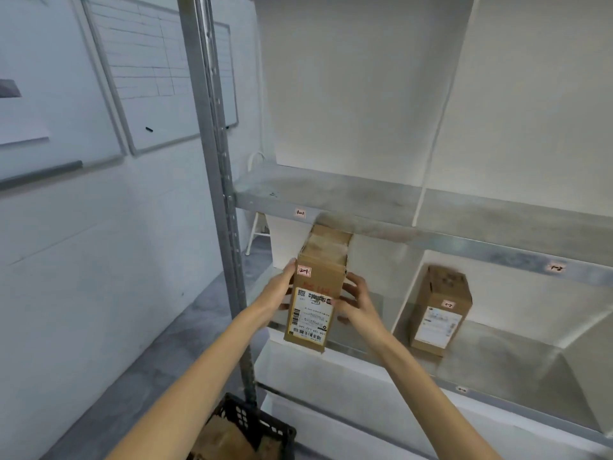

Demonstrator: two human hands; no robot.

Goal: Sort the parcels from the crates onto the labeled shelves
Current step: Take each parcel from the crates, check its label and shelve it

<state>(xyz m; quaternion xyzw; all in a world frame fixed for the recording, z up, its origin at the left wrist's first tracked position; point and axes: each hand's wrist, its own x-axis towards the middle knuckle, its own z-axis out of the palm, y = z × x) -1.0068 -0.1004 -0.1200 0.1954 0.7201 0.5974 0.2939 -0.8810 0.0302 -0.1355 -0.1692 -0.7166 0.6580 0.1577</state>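
Forearms (pixel 199 376) are reaching up from the bottom edge, both ending on the parcel (pixel 315 293). Left hand (pixel 282 293) is clamping its left face and right hand (pixel 356 302) is curling fingers round the right edge, so both are grasping it.

Parcel is standing upright at the front lip of the middle shelf (pixel 497 353), left bay, top just under the upper shelf (pixel 331 190). Can't tell whether its base is bearing on the shelf yet. Its red sticker (pixel 304 271) is reading like 2-1. Upper shelf tag (pixel 300 213) is reading 1-1, so I'm judging the bay below to be the match; that bay's own tag isn't showing.

Doing it well means keeping it vertical, sliding straight back, watching top clearance, keeping the label facing out, and letting go only once the base is fully supported.

Second parcel (pixel 439 310) is sitting in the next bay, past the white divider (pixel 408 293). Black crate (pixel 255 426) is sitting on the floor below with more cardboard inside.
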